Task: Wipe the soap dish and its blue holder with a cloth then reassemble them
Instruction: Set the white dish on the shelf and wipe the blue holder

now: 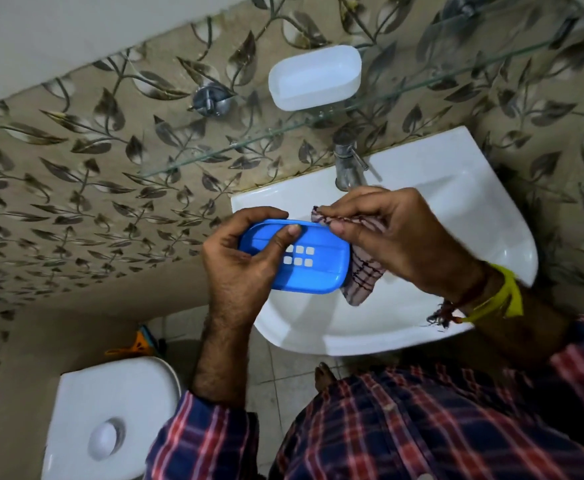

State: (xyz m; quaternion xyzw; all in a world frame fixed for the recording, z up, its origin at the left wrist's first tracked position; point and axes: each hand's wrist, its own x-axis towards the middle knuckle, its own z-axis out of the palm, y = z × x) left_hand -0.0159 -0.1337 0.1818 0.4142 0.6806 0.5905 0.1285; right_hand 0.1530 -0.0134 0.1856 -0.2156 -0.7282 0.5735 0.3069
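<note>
At the near left stands a white toilet cistern [110, 417] with its round flush button, apart from the work. Right of it, over the basin, the left hand [238, 261] grips the blue holder [294, 256]: its fingers curl over the far rim and the thumb presses down on the slotted face beside the small drain holes. Above and beyond, the white soap dish [314, 77] sits on the glass shelf [422, 88] against the leaf-patterned wall, well apart from its holder, so reassembly is not yet begun. Further right the right hand [397, 237] pinches the checked cloth [359, 268] between thumb and bunched fingers, the cloth touching the holder's right end and hanging below it over the white sink [491, 216], with the steel tap [347, 161] just beyond the knuckles. To do this step well, the person would likely keep the left grip firm and steady, draw the cloth along the raised ribs and into the corners, work an edge of fabric into the drain holes, and shift the thumb so the patch beneath it is wiped too. No brand, label or writing can be read anywhere in view.
</note>
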